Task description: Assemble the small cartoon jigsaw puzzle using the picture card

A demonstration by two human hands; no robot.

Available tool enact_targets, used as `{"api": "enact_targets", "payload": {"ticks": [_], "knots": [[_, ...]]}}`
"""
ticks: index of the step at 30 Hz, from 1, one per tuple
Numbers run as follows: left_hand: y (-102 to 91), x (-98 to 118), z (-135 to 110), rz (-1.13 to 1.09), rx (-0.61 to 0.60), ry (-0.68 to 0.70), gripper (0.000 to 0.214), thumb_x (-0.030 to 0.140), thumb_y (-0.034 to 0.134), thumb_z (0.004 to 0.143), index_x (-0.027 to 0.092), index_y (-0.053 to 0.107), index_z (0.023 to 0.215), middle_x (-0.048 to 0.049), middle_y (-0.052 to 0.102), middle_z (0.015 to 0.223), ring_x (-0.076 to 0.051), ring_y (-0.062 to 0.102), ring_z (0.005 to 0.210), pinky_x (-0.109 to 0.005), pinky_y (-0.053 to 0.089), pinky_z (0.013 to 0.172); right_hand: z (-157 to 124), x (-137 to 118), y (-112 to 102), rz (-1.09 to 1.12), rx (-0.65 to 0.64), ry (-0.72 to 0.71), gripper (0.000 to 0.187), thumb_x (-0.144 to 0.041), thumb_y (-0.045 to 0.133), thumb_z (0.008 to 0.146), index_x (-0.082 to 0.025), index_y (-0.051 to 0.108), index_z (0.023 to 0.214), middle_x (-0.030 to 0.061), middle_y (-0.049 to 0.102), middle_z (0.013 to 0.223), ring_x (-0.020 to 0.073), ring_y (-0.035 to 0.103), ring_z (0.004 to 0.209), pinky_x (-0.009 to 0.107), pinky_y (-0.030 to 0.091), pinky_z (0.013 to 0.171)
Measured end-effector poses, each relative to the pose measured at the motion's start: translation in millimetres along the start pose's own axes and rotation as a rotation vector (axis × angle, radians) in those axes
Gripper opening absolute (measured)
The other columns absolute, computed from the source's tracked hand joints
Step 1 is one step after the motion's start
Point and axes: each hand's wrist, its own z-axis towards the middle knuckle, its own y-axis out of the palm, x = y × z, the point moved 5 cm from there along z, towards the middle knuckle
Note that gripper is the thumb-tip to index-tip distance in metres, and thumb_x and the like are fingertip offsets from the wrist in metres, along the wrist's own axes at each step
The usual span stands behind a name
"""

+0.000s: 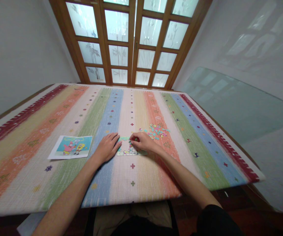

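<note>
A small, partly assembled jigsaw puzzle (128, 150) lies on a striped, many-coloured cloth (107, 111) that covers the table. My left hand (108, 146) rests flat on the cloth with its fingers stretched out, touching the puzzle's left edge. My right hand (141, 141) lies over the puzzle's upper right part with its fingers curled in a pinch; what they hold is too small to name. A heap of loose puzzle pieces (157, 130) is spread just right of and beyond the right hand.
A printed cartoon picture (71, 147) lies on the cloth to the left of my left hand. A wooden door with frosted glass panes (131, 42) stands behind the table. A sheet of glass (234, 105) leans at the right.
</note>
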Motion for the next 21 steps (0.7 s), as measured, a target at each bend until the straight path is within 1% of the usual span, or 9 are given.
{"api": "enact_targets", "payload": {"ticks": [5, 11, 16, 19, 21], "knots": [[0.4, 1, 0, 0.016, -0.006, -0.001, 0.044, 0.044, 0.035, 0.105, 0.018, 0.061, 0.129, -0.0157, 0.061, 0.138, -0.032, 0.055, 0.130, -0.053, 0.045, 0.109, 0, -4, 1, -0.092, 0.015, -0.042, 0.015, -0.014, 0.070, 0.084, -0.020, 0.074, 0.097, 0.0026, 0.074, 0.087, 0.0155, 0.060, 0.076, 0.028, 0.042, 0.077], [0.0, 1, 0, 0.040, -0.014, 0.007, 0.046, 0.044, 0.033, 0.106, 0.016, 0.060, 0.129, -0.0163, 0.061, 0.138, -0.032, 0.054, 0.130, -0.052, 0.045, 0.110, 0, -6, 4, -0.162, 0.020, -0.105, 0.012, -0.013, 0.068, 0.085, -0.018, 0.073, 0.094, 0.0055, 0.073, 0.091, 0.0185, 0.063, 0.087, 0.030, 0.044, 0.085], [0.5, 1, 0, 0.044, -0.014, 0.012, 0.046, 0.044, 0.033, 0.106, 0.016, 0.060, 0.129, -0.0162, 0.061, 0.138, -0.031, 0.054, 0.130, -0.050, 0.045, 0.109, -6, -5, -1, -0.204, 0.054, -0.104, 0.012, -0.018, 0.063, 0.089, -0.016, 0.075, 0.094, 0.0085, 0.070, 0.093, 0.0193, 0.062, 0.089, 0.030, 0.044, 0.083], [0.6, 1, 0, 0.042, -0.013, 0.012, 0.046, 0.044, 0.034, 0.106, 0.015, 0.060, 0.129, -0.0170, 0.061, 0.137, -0.032, 0.054, 0.129, -0.051, 0.045, 0.109, -13, -4, -4, -0.222, 0.069, -0.089, 0.012, -0.023, 0.067, 0.089, -0.017, 0.076, 0.094, 0.0070, 0.067, 0.090, 0.0187, 0.061, 0.086, 0.029, 0.044, 0.080], [0.7, 1, 0, 0.038, -0.014, 0.010, 0.045, 0.043, 0.035, 0.105, 0.014, 0.060, 0.129, -0.0176, 0.061, 0.137, -0.032, 0.055, 0.130, -0.051, 0.045, 0.109, -17, -3, -3, -0.225, 0.077, -0.094, 0.014, -0.026, 0.070, 0.089, -0.018, 0.077, 0.098, 0.0062, 0.066, 0.091, 0.0181, 0.060, 0.086, 0.028, 0.043, 0.079]]}}
